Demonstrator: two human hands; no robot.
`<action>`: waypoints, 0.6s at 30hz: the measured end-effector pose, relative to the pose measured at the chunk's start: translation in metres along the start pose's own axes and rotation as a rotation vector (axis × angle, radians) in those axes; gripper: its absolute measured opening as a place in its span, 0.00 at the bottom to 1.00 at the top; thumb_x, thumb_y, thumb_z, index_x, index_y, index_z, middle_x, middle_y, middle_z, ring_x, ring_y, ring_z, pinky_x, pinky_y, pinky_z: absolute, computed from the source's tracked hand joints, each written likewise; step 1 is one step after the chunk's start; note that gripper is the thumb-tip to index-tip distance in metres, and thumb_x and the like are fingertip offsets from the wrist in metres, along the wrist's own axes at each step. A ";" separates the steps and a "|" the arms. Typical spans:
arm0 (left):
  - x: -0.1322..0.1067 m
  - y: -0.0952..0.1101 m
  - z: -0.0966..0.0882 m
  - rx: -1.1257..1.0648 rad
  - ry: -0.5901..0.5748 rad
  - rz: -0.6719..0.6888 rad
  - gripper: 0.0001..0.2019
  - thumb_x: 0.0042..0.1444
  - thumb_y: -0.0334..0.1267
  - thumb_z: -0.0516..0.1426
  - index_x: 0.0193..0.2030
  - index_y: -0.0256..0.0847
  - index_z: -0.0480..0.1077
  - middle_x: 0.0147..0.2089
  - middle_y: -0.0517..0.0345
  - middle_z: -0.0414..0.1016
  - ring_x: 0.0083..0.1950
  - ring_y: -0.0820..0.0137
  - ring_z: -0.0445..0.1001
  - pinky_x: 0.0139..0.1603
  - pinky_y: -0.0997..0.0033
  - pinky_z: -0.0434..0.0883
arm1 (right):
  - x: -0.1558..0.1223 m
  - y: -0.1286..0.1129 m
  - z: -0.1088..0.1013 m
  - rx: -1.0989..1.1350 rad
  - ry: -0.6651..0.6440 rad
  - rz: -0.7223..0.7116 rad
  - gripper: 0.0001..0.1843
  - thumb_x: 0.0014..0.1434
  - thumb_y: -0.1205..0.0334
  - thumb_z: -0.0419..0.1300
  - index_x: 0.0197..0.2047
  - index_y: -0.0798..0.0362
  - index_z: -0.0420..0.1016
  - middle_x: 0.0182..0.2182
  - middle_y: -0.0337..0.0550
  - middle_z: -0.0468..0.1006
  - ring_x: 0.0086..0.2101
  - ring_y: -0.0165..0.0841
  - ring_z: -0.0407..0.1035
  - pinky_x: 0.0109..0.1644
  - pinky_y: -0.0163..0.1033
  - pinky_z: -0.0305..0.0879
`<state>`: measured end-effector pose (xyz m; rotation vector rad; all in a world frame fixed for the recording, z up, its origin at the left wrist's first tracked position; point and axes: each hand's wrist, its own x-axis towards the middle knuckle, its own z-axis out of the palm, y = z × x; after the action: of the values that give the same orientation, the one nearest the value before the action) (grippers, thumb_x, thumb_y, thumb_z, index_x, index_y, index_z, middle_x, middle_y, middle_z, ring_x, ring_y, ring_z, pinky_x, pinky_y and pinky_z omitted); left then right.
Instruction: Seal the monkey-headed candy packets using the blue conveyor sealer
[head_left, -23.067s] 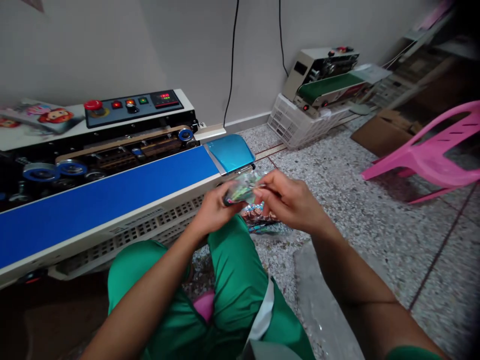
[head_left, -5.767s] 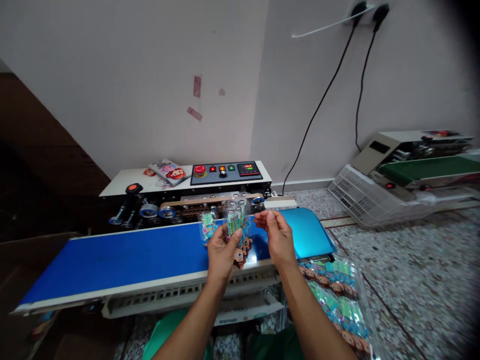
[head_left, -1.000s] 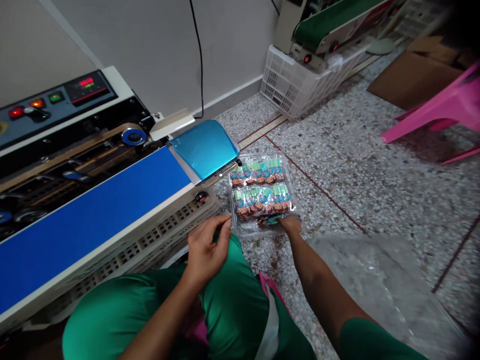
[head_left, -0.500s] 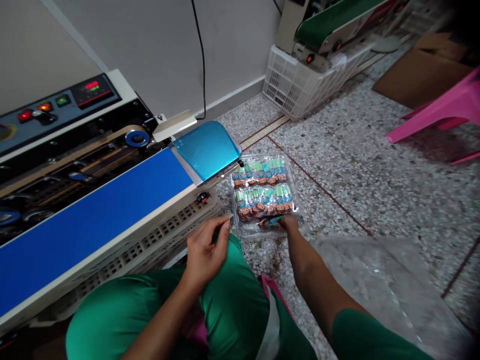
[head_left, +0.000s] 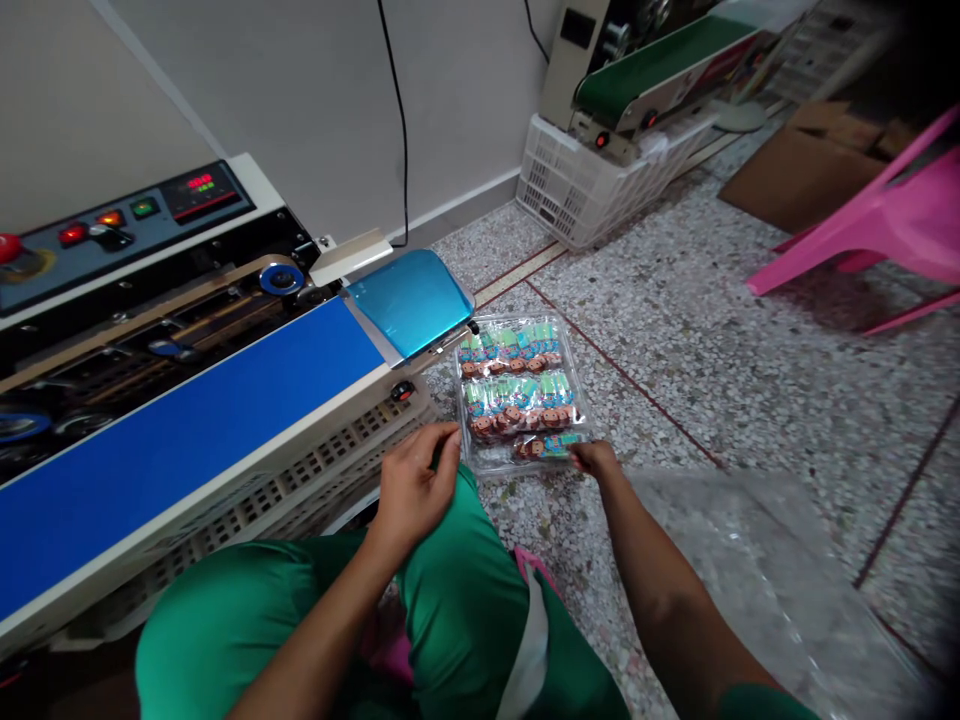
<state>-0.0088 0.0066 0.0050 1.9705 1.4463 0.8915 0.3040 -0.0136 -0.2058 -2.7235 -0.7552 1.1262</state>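
A clear plastic tray [head_left: 487, 464] lies on the floor in front of my knees. Two rows of cartoon figure packets [head_left: 517, 392] fill its far and middle parts, with brown heads and green and blue bodies. At the near side, my right hand [head_left: 594, 458] pinches the end of a single cartoon figure packet [head_left: 546, 447], which lies sideways over the tray. My left hand [head_left: 420, 475] rests on my green-trousered knee [head_left: 450, 560], fingers curled and pressed together; whatever may be between them is hidden.
On the left stands a sealing machine with a blue conveyor belt [head_left: 195, 430], lit controls and a shiny blue end plate [head_left: 411, 303]. Clear plastic sheeting [head_left: 735, 560] lies at right. Farther off are a white crate [head_left: 562, 185], a green-belt conveyor [head_left: 660, 75], a cardboard box [head_left: 799, 160] and a pink stool [head_left: 885, 220].
My right hand has shifted slightly right and down, and more of the packet it pinches now shows. My left hand stays on the knee. The whole view has shifted a little.
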 end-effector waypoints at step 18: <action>0.042 0.036 0.027 -0.459 -0.483 0.135 0.47 0.39 0.41 0.67 0.65 0.39 0.50 0.58 0.43 0.67 0.59 0.56 0.67 0.59 0.53 0.63 | -0.229 -0.123 -0.205 -0.175 -0.277 -1.540 0.11 0.59 0.57 0.57 0.38 0.56 0.71 0.22 0.33 0.67 0.23 0.22 0.59 0.27 0.28 0.52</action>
<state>0.0428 0.0354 0.0226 1.7776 0.7655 0.6637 0.2560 0.0032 0.1219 -1.1718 -2.3323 0.8950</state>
